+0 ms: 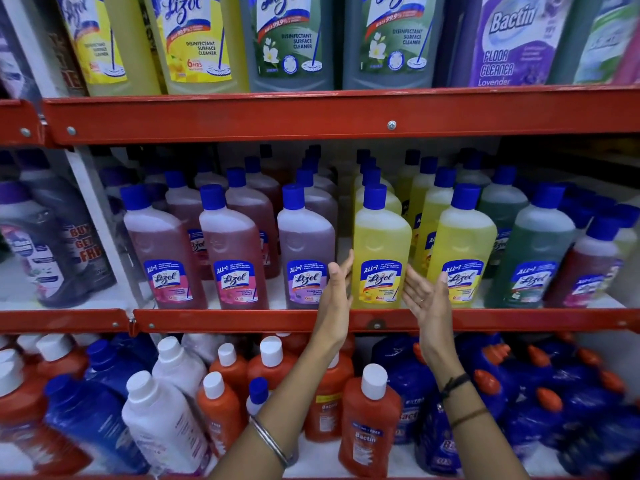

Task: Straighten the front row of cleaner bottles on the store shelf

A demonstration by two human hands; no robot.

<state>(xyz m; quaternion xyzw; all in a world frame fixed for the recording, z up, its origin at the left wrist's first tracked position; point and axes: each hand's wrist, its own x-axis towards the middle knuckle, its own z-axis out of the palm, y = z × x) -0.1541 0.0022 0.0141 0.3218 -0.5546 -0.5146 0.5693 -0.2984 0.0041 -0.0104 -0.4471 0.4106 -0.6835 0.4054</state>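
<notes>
The middle shelf's front row holds blue-capped cleaner bottles: two pink ones [162, 251] at the left, a purple one [304, 251], two yellow ones and a green one [533, 258] to the right. The left yellow bottle [379, 251] stands upright at the shelf's front edge. My left hand [337, 285] is open at that bottle's left side, its fingertips at the bottle's edge. My right hand [424, 296] is open, palm up, just off its right side, in front of the second yellow bottle [462, 247]. Neither hand grips anything.
Red metal shelf rails [242, 322] run across the front of each level. Large bottles fill the top shelf [291, 39]. Orange, white and blue bottles [367, 417] crowd the bottom shelf under my forearms. More rows stand behind the front bottles.
</notes>
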